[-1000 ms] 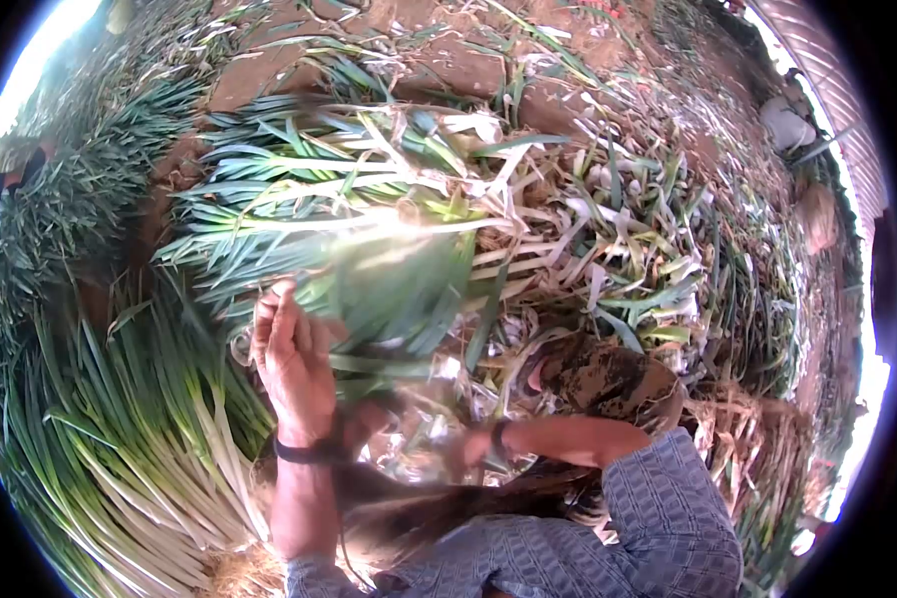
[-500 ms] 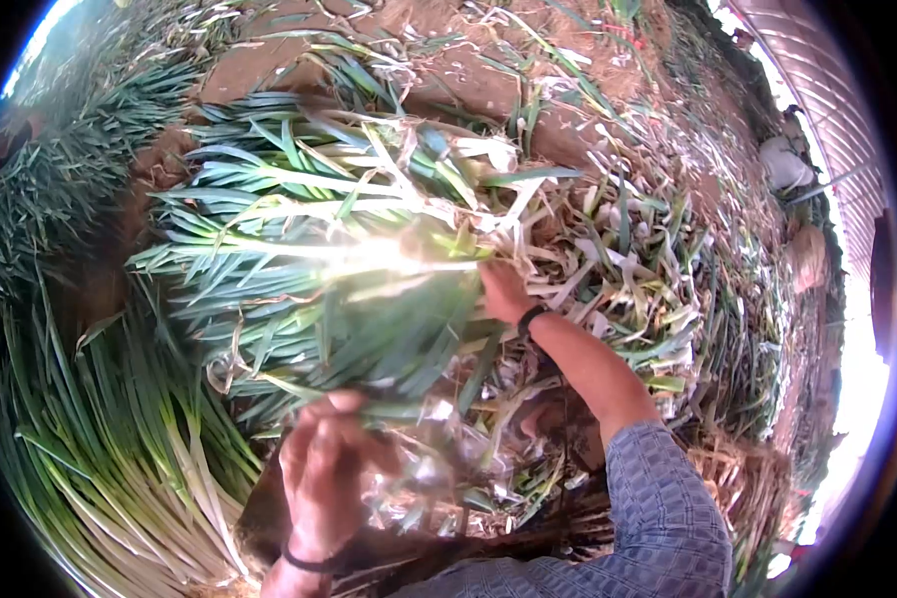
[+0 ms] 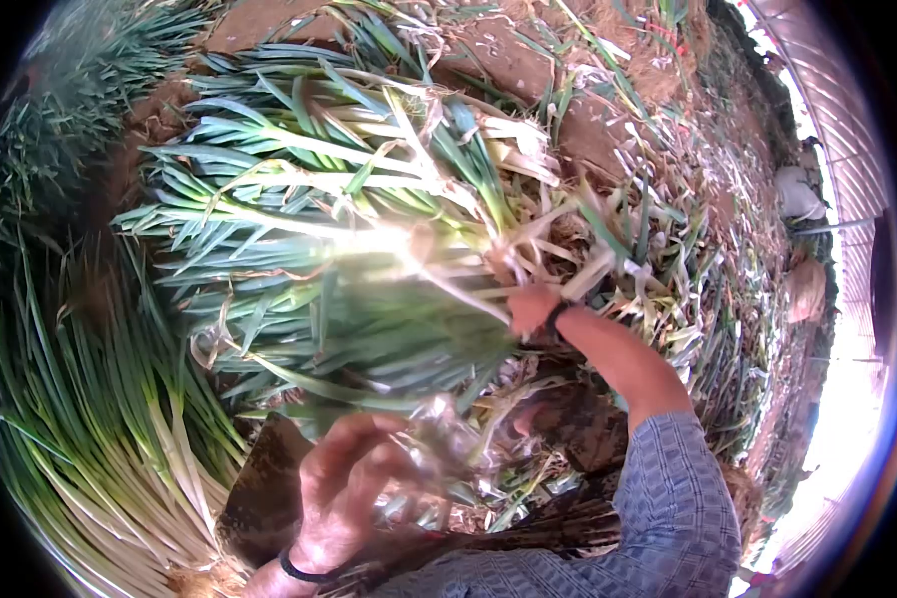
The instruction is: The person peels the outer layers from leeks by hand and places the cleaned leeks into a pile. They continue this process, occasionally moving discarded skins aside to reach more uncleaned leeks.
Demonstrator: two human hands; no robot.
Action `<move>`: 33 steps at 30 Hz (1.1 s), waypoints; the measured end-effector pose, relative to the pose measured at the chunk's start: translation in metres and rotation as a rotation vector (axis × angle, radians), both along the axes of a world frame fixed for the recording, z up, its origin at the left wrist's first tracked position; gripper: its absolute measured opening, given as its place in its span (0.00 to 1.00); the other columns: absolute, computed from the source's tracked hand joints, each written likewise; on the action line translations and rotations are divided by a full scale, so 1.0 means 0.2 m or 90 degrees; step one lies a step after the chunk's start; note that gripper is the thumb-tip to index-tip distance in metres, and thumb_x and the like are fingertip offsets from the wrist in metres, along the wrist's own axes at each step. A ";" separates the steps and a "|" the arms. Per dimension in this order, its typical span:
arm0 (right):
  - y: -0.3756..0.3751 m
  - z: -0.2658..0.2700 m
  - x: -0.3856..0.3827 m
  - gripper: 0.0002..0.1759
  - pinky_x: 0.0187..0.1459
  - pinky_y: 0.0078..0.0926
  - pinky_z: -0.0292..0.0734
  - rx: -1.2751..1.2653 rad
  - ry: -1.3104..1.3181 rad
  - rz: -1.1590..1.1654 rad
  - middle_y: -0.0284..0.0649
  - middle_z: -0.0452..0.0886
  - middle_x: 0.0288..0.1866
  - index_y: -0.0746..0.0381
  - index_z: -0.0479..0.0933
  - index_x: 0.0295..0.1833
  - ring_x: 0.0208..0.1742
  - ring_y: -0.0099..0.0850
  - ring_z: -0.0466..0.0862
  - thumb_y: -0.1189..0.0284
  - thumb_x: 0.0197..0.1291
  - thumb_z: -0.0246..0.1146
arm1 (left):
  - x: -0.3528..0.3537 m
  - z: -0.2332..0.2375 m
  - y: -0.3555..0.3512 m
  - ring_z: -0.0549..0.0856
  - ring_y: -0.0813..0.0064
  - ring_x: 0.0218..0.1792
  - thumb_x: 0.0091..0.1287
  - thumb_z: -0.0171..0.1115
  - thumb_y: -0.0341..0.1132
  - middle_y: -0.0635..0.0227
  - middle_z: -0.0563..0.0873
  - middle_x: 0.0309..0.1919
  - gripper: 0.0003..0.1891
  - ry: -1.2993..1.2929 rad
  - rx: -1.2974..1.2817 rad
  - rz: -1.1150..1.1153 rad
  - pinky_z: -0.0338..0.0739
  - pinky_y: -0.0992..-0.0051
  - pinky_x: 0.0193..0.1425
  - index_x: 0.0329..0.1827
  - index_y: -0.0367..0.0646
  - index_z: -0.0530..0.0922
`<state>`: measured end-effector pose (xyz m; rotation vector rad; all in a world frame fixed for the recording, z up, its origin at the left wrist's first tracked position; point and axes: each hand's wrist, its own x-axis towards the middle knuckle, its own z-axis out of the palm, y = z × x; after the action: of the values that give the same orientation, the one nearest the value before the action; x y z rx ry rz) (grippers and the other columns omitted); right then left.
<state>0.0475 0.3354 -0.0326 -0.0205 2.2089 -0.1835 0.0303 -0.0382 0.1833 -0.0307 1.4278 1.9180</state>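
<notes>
My right hand (image 3: 534,309) is closed around the pale lower end of a long green onion (image 3: 465,295), whose white stalk slants up and left into the bright glare. My left hand (image 3: 354,483) is nearer to me, its fingers curled but apart, with nothing visible in them. Beyond both hands lies a pile of green onions (image 3: 289,140), leaves to the left and white ends to the right. Blurred leaves cross the space between my hands.
Stripped leaves and peelings (image 3: 668,299) lie heaped on the right. A bundle of long green onions (image 3: 110,429) lies at the lower left, and more leafy bunches (image 3: 90,110) are at the upper left. Brown soil (image 3: 259,35) shows at the back.
My right hand has moved right and slightly down, and a white stalk now shows running to it. My left hand has shifted slightly right, its fingers now more clearly apart. The view has shifted slightly.
</notes>
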 end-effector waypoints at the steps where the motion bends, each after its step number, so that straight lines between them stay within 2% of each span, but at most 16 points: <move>1: 0.02 -0.13 0.18 0.25 0.52 0.50 0.80 0.081 0.088 0.126 0.49 0.88 0.42 0.59 0.84 0.54 0.48 0.48 0.87 0.60 0.51 0.65 | 0.02 0.01 0.00 0.85 0.73 0.28 0.78 0.57 0.39 0.61 0.86 0.26 0.18 0.004 0.000 -0.005 0.79 0.75 0.39 0.57 0.30 0.73; 4: 0.06 -0.30 0.44 0.25 0.40 0.47 0.82 0.030 0.005 0.051 0.50 0.87 0.42 0.61 0.83 0.53 0.38 0.48 0.88 0.62 0.48 0.66 | 0.06 0.02 0.01 0.85 0.76 0.29 0.78 0.56 0.37 0.62 0.86 0.27 0.16 0.014 0.003 -0.035 0.78 0.77 0.41 0.56 0.29 0.74; 7: 0.05 -0.30 0.62 0.22 0.39 0.50 0.81 0.014 0.054 -0.078 0.51 0.87 0.41 0.62 0.83 0.50 0.39 0.51 0.87 0.65 0.47 0.67 | 0.11 0.03 0.02 0.85 0.78 0.31 0.78 0.56 0.34 0.63 0.86 0.29 0.14 0.016 0.003 -0.090 0.78 0.78 0.42 0.55 0.29 0.75; 11: 0.16 -0.14 0.83 0.20 0.41 0.50 0.82 0.068 0.026 -0.045 0.52 0.87 0.41 0.65 0.83 0.48 0.41 0.52 0.87 0.66 0.48 0.67 | 0.15 0.00 -0.03 0.85 0.79 0.33 0.76 0.58 0.32 0.64 0.86 0.32 0.13 0.028 -0.013 -0.153 0.79 0.77 0.45 0.56 0.31 0.76; 13: 0.41 -0.01 1.01 0.20 0.48 0.48 0.83 0.194 -0.027 -0.148 0.50 0.88 0.43 0.63 0.85 0.48 0.46 0.51 0.88 0.62 0.53 0.67 | 0.16 0.00 -0.03 0.85 0.79 0.33 0.77 0.58 0.32 0.65 0.86 0.32 0.13 0.041 0.008 -0.155 0.79 0.77 0.46 0.56 0.31 0.76; 14: 0.57 0.14 1.15 0.21 0.50 0.46 0.83 0.247 -0.043 -0.170 0.50 0.86 0.54 0.58 0.83 0.56 0.55 0.48 0.86 0.61 0.58 0.66 | 0.17 0.02 -0.03 0.85 0.79 0.34 0.77 0.58 0.32 0.65 0.86 0.32 0.13 0.030 0.036 -0.151 0.80 0.77 0.45 0.57 0.30 0.76; 16: 1.25 0.06 1.72 0.33 0.62 0.38 0.79 0.138 -0.008 -0.279 0.48 0.76 0.70 0.51 0.67 0.74 0.67 0.40 0.80 0.65 0.63 0.63 | 0.21 0.03 -0.06 0.85 0.79 0.35 0.77 0.58 0.32 0.65 0.86 0.32 0.13 0.004 0.085 -0.129 0.80 0.77 0.44 0.57 0.30 0.76; 18: 1.21 0.52 1.63 0.29 0.60 0.38 0.79 0.289 -0.172 -0.276 0.51 0.80 0.62 0.55 0.76 0.64 0.60 0.43 0.82 0.63 0.56 0.69 | 0.23 0.02 -0.09 0.85 0.80 0.37 0.77 0.58 0.29 0.66 0.86 0.33 0.12 0.000 0.128 -0.132 0.81 0.78 0.43 0.58 0.31 0.76; 20: 1.14 0.63 1.55 0.26 0.57 0.40 0.79 0.392 -0.135 -0.270 0.52 0.83 0.55 0.59 0.81 0.56 0.55 0.46 0.84 0.63 0.49 0.73 | 0.24 -0.01 -0.11 0.85 0.81 0.37 0.76 0.57 0.28 0.66 0.85 0.35 0.12 -0.010 0.083 -0.177 0.81 0.79 0.44 0.59 0.31 0.75; 23: 0.78 0.37 1.11 0.24 0.56 0.44 0.78 0.266 0.339 -0.227 0.54 0.85 0.50 0.62 0.82 0.53 0.54 0.50 0.84 0.67 0.49 0.73 | 0.25 0.00 -0.10 0.86 0.81 0.41 0.76 0.58 0.26 0.66 0.85 0.41 0.13 -0.058 0.115 -0.203 0.82 0.80 0.48 0.60 0.31 0.75; 24: 0.50 0.36 0.83 0.20 0.55 0.44 0.78 0.086 0.375 -0.395 0.54 0.85 0.50 0.65 0.81 0.54 0.52 0.50 0.84 0.70 0.55 0.70 | 0.26 -0.03 -0.10 0.86 0.81 0.42 0.76 0.58 0.26 0.65 0.84 0.42 0.13 -0.042 0.111 -0.220 0.83 0.80 0.48 0.60 0.32 0.74; 25: 0.35 0.19 0.66 0.19 0.56 0.44 0.78 -0.050 0.374 -0.437 0.54 0.85 0.51 0.66 0.81 0.55 0.53 0.49 0.84 0.72 0.59 0.68 | 0.26 -0.05 -0.11 0.86 0.81 0.42 0.76 0.58 0.26 0.65 0.84 0.43 0.14 -0.028 0.104 -0.238 0.83 0.80 0.48 0.61 0.32 0.74; 27: 0.01 0.03 0.31 0.22 0.57 0.42 0.78 -0.187 0.356 -0.352 0.57 0.84 0.51 0.67 0.80 0.57 0.52 0.50 0.84 0.72 0.56 0.70 | 0.25 -0.07 -0.11 0.85 0.81 0.44 0.76 0.59 0.27 0.66 0.84 0.44 0.15 -0.010 0.085 -0.239 0.82 0.80 0.50 0.62 0.32 0.74; 28: -0.07 -0.17 0.24 0.27 0.56 0.42 0.78 -0.216 0.470 -0.276 0.58 0.83 0.53 0.68 0.76 0.61 0.54 0.52 0.84 0.72 0.55 0.70 | 0.24 -0.06 -0.11 0.85 0.80 0.45 0.76 0.59 0.26 0.66 0.84 0.45 0.15 -0.007 0.085 -0.226 0.82 0.79 0.50 0.62 0.32 0.74; 31: -0.23 -0.37 0.05 0.28 0.61 0.45 0.75 -0.101 0.372 -0.279 0.56 0.82 0.54 0.65 0.73 0.63 0.59 0.53 0.81 0.72 0.55 0.69 | 0.20 -0.05 -0.14 0.85 0.80 0.45 0.75 0.58 0.25 0.66 0.85 0.43 0.14 0.040 0.030 -0.217 0.82 0.78 0.51 0.62 0.33 0.75; 33: -0.21 -0.48 0.09 0.26 0.62 0.48 0.71 0.020 0.359 -0.159 0.53 0.81 0.52 0.63 0.73 0.61 0.59 0.53 0.79 0.73 0.56 0.67 | 0.20 -0.08 -0.18 0.85 0.81 0.44 0.75 0.58 0.25 0.66 0.85 0.42 0.13 0.079 -0.002 -0.209 0.81 0.79 0.50 0.61 0.33 0.76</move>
<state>0.0648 0.2927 -0.1277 0.2497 2.7746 -0.3110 0.0703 -0.0740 0.1665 0.3077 1.4166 1.6709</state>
